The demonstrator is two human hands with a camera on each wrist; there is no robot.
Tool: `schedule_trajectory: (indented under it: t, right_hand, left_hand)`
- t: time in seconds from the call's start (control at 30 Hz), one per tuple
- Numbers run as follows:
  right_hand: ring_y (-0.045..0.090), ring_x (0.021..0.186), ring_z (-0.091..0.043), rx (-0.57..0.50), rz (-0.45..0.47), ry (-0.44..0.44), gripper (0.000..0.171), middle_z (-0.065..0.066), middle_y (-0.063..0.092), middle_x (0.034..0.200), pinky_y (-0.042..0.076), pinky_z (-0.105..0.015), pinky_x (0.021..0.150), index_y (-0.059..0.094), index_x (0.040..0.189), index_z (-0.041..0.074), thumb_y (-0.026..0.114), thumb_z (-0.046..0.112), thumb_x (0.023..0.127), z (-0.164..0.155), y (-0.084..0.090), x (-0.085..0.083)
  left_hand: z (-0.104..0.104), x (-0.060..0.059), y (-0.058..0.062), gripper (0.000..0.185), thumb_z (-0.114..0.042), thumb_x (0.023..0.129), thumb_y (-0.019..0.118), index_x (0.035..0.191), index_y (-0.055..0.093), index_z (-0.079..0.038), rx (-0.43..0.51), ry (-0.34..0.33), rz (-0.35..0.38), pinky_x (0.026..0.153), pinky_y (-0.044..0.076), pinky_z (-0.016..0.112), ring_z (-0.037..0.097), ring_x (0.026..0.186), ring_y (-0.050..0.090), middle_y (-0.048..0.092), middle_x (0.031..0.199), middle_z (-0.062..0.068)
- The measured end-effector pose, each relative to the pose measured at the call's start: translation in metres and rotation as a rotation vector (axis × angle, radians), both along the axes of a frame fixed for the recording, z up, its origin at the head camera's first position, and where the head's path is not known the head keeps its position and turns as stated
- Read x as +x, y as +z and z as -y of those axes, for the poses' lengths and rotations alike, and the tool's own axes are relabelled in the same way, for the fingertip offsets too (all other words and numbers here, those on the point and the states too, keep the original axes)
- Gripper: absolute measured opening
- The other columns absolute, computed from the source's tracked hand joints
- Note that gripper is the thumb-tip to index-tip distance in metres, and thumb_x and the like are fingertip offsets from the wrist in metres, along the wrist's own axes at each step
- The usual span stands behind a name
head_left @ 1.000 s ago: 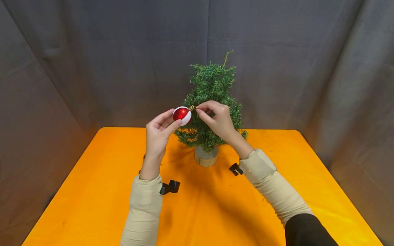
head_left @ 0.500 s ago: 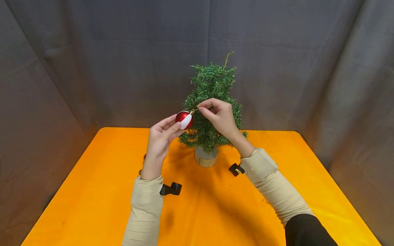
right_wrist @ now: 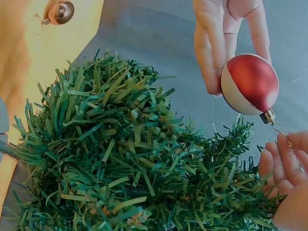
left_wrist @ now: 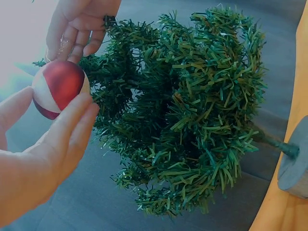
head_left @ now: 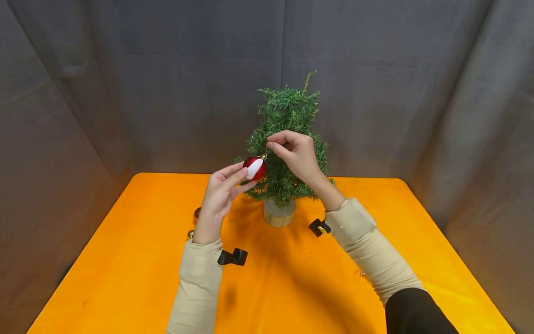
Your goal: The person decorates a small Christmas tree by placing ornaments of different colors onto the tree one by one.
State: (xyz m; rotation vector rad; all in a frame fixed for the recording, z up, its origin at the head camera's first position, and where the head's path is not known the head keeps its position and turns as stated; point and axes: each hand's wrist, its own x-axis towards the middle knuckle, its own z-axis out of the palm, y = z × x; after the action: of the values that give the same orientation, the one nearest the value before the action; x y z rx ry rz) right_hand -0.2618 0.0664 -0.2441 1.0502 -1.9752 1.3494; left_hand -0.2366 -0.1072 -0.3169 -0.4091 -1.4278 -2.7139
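The red-and-white bauble [head_left: 254, 168] rests against the straightened fingers [head_left: 238, 176] of the left hand [head_left: 221, 195], which cradle it from below and from the left without closing round it. From its gold cap [right_wrist: 267, 116] a thin hanging loop [right_wrist: 281, 131] runs up to the right hand [head_left: 297, 155], whose thumb and forefinger are pinched on that loop just above and to the right of the bauble. The other fingers of the right hand are curled in close to the foliage.

The small green tree [head_left: 288, 139] stands directly behind both sets of fingers; its left-side branches touch or nearly touch the bauble. The tree's wooden base [head_left: 278, 215] sits on the orange surface [head_left: 292, 278] below the right hand.

To the left of the left wrist, two small ornaments [head_left: 196, 214] lie on the surface, near its back edge. The surface's near and right parts lie open below the forearms, and a grey cloth backdrop [head_left: 167, 93] closes off the space behind the tree.
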Motion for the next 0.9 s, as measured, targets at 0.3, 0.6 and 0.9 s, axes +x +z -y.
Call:
schedule_trajectory:
  t: [0.3,0.6,0.9]
  right_hand:
    - [0.054,0.049,-0.019,0.022,-0.027,-0.004,0.009,-0.012,0.065,0.074,0.044,-0.020,0.048,0.067,0.087,-0.007,0.063,0.000,0.081,-0.003,-0.017,-0.024]
    - [0.057,0.059,-0.021,0.014,-0.010,-0.029,0.010,-0.014,0.065,0.075,0.045,-0.020,0.052,0.068,0.086,-0.007,0.064,0.000,0.080,0.001,-0.015,-0.023]
    - [0.059,0.061,-0.019,0.027,0.023,-0.089,0.009,-0.012,0.065,0.072,0.048,-0.022,0.056,0.068,0.084,-0.005,0.065,0.002,0.080,0.003,-0.016,-0.023]
  left_hand:
    - [-0.001,-0.002,0.008,0.033,0.002,0.088,0.051,0.119,0.047,0.016,-0.234,0.087,-0.019,0.082,0.046,0.038,0.033,0.103,0.054,0.050,0.116,0.029]
    - [-0.003,-0.009,0.021,0.031,-0.003,0.089,0.053,0.113,0.052,0.016,-0.328,0.146,-0.076,0.084,0.046,0.034,0.019,0.092,0.060,0.058,0.109,0.023]
    - [-0.011,-0.016,0.026,0.026,-0.002,0.088,0.055,0.107,0.057,0.016,-0.365,0.150,-0.134,0.084,0.046,0.033,0.018,0.088,0.059,0.065,0.091,0.007]
